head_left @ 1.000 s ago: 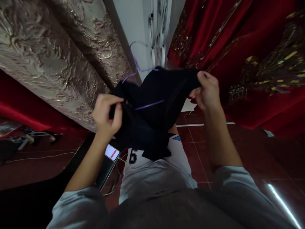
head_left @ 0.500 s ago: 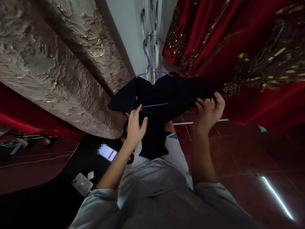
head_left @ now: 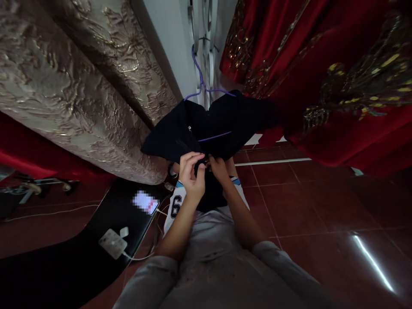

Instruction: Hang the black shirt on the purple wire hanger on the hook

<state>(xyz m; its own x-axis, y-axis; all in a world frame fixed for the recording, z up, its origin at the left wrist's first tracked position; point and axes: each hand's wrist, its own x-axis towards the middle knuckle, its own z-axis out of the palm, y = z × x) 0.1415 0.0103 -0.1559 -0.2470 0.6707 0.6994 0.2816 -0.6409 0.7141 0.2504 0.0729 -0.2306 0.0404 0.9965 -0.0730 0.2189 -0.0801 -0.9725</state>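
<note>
A dark navy shirt (head_left: 167, 133) hangs in front of me on a purple hanger (head_left: 201, 81), its lower part lying over my lap. The hanger's bottom bar shows inside the shirt's open front. My left hand (head_left: 192, 174) is at the middle of the shirt front, fingers bent and thumb close to them, pinching the cloth. Right beside it, my right hand (head_left: 219, 167) has its fingers curled on the same part of the front. A small pale spot shows between the fingertips, too small to make out.
The hanger's hook is on a white metal frame (head_left: 210, 68). A beige embossed curtain (head_left: 106, 86) hangs at left, a red sequined cloth (head_left: 322, 86) at right. On a black bench (head_left: 86, 240) lie a lit phone (head_left: 146, 202), a white device (head_left: 112, 243) and cables. The floor (head_left: 299, 201) is red tile.
My right hand has left the shirt's right sleeve and come in to the middle front. My left hand has moved down and right to meet it. The sleeve has dropped back.
</note>
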